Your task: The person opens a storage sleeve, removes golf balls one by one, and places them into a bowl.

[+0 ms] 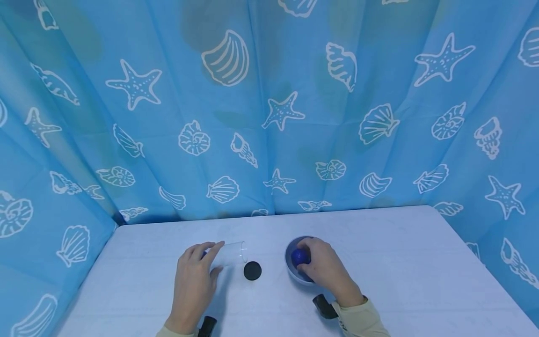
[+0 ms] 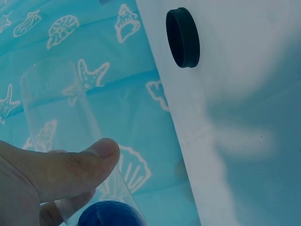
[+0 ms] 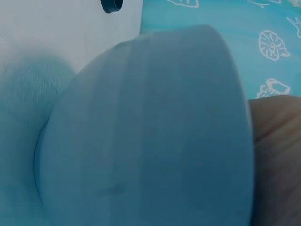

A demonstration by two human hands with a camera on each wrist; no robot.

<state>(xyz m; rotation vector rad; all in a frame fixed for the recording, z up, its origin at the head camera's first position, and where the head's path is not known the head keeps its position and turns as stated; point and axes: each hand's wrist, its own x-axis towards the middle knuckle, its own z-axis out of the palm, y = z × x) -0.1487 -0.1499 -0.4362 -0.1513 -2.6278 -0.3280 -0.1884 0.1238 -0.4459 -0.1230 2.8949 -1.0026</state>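
My left hand (image 1: 193,280) grips a clear cylindrical container (image 1: 231,253), tilted nearly sideways above the table, with its far end pointing right. A dark blue ball (image 2: 111,214) shows at the container's near end in the left wrist view. On the right, my right hand (image 1: 327,267) reaches into a bowl (image 1: 298,278) and pinches another blue ball (image 1: 300,257) between thumb and fingers. The bowl's outer wall fills most of the right wrist view, hiding the fingertips there. A round black lid (image 1: 252,271) lies on the table between the two hands.
The white-covered table (image 1: 400,262) carries all these things. A blue curtain (image 1: 269,150) with seashell and starfish prints hangs behind it and along both sides. A black wrist device (image 1: 325,306) is strapped at the right sleeve, close over the table.
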